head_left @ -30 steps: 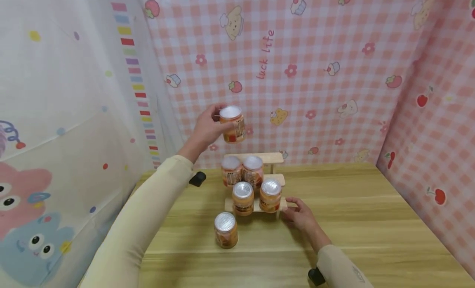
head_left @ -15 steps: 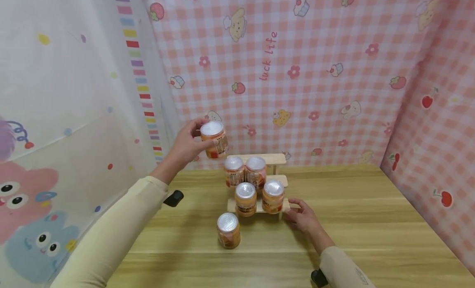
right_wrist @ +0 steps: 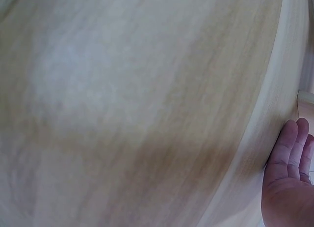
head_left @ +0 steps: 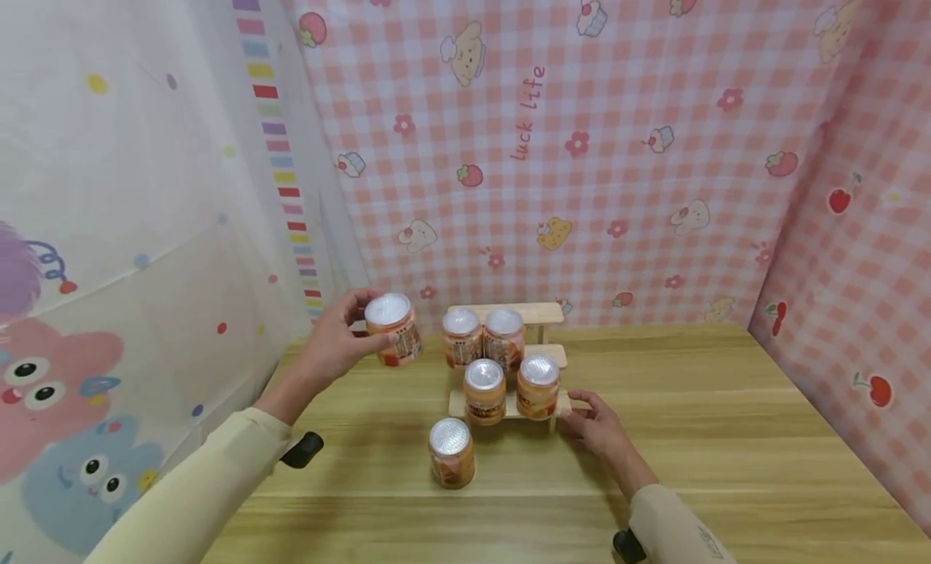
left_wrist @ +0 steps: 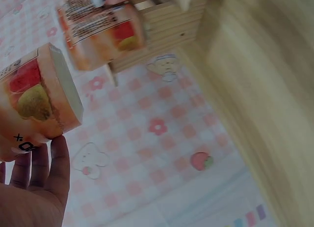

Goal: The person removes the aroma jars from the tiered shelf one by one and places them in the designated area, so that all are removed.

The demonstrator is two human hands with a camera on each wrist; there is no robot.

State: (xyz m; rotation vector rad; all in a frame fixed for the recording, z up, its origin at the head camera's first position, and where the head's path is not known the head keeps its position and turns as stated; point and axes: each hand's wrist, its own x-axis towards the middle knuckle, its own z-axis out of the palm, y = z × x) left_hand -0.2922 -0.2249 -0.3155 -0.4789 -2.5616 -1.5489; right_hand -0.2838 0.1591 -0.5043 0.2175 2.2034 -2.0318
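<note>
My left hand [head_left: 330, 338] grips an orange-labelled can [head_left: 398, 344] with a silver lid, in the air left of the small stepped wooden rack [head_left: 541, 311]. In the left wrist view fruit pictures show on this can [left_wrist: 37, 97], with fingers under it. Two like cans stand side by side on the middle step, the left one [head_left: 461, 350] touching the right one [head_left: 507, 350]. Two more, a left can [head_left: 485, 406] and a right can [head_left: 540, 396], stand apart on the lowest step. My right hand [head_left: 600, 431] holds that step's right end; its thumb is hidden in the right wrist view.
One more can [head_left: 452, 465] stands upright on the wood-grain table [head_left: 698, 435], in front of the rack. A pink checked cloth [head_left: 625, 184] hangs behind the table, and a white patterned sheet [head_left: 182, 281] on the left.
My left hand has moved left and down with the can, from above the rack to beside it. The right hand and the other cans have stayed in place; the view has shifted slightly.
</note>
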